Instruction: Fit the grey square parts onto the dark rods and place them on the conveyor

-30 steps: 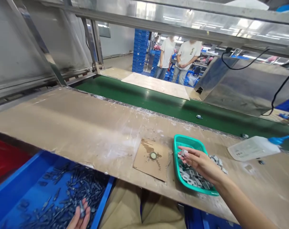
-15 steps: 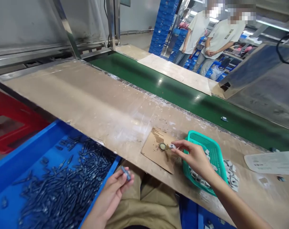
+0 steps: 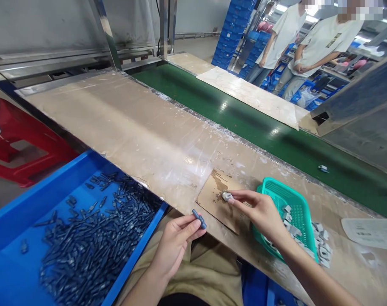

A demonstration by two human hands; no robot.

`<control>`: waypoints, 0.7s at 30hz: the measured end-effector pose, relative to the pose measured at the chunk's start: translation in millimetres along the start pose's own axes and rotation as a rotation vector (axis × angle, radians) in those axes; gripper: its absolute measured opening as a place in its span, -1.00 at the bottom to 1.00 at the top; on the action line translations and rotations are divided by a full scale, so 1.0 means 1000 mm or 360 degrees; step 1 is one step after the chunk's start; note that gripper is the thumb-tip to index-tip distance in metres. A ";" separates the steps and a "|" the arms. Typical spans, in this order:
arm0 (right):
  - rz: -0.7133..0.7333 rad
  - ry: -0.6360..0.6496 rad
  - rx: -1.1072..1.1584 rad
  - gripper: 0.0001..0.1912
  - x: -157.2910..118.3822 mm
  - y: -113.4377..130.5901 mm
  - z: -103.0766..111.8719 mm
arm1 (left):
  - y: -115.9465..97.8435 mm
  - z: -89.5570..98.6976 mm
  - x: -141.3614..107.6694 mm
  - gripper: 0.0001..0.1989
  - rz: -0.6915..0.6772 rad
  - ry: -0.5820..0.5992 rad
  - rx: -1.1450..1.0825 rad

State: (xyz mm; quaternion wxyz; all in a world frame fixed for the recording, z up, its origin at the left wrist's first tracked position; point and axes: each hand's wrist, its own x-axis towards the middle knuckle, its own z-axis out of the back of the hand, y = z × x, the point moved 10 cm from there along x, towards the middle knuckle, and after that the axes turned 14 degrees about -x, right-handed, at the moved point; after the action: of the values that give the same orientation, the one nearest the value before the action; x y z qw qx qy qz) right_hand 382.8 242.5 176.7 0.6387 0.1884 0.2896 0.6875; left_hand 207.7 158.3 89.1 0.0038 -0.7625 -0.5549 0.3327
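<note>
A dark blue plug-like part [image 3: 199,219] is pinched between the thumb and fingers of my left hand [image 3: 177,238], just off the table's front edge. My right hand [image 3: 260,208] pinches a small light grey piece [image 3: 228,197] over a small round dish [image 3: 224,194], which it partly covers. Under the dish lies a stained cardboard sheet [image 3: 209,195]. Beneath my right forearm stands a green basket [image 3: 303,208] with light grey pieces in it. Many dark blue parts [image 3: 94,242] fill a blue bin [image 3: 8,216] at the left.
A green conveyor belt [image 3: 193,93] runs behind the table [image 3: 117,114], carrying one small part [image 3: 323,168]. Loose grey pieces [image 3: 323,246] lie right of the basket, near a translucent tray [image 3: 368,231]. A red stool [image 3: 27,144] is at left; two people stand beyond the belt.
My left hand has risen rightward toward the cardboard with the blue part. My right hand has brought the grey piece onto the dish. The view has shifted somewhat.
</note>
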 end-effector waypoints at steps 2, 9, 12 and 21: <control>-0.0199 0.0119 0.0419 -0.65 -0.013 -0.002 -0.007 | 0.002 -0.011 0.002 -0.74 -0.0040 0.0040 0.0006; -0.0323 0.0291 0.0872 -0.73 -0.041 0.006 -0.024 | 0.014 -0.039 0.005 -0.82 -0.0052 0.0181 -0.0020; -0.0277 0.0279 0.0824 -0.73 -0.042 0.011 -0.022 | 0.015 -0.044 0.001 -0.84 -0.0050 0.0219 0.0005; 0.0006 0.0206 0.0398 -0.72 -0.020 0.035 -0.013 | -0.018 -0.056 0.008 -0.86 -0.0456 0.0219 0.0635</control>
State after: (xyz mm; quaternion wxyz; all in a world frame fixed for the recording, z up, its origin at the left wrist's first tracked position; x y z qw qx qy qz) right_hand 350.5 220.0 191.6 0.5890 0.2224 0.4132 0.6580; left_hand 222.3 192.2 135.7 0.2391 -0.6812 -0.5790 0.3789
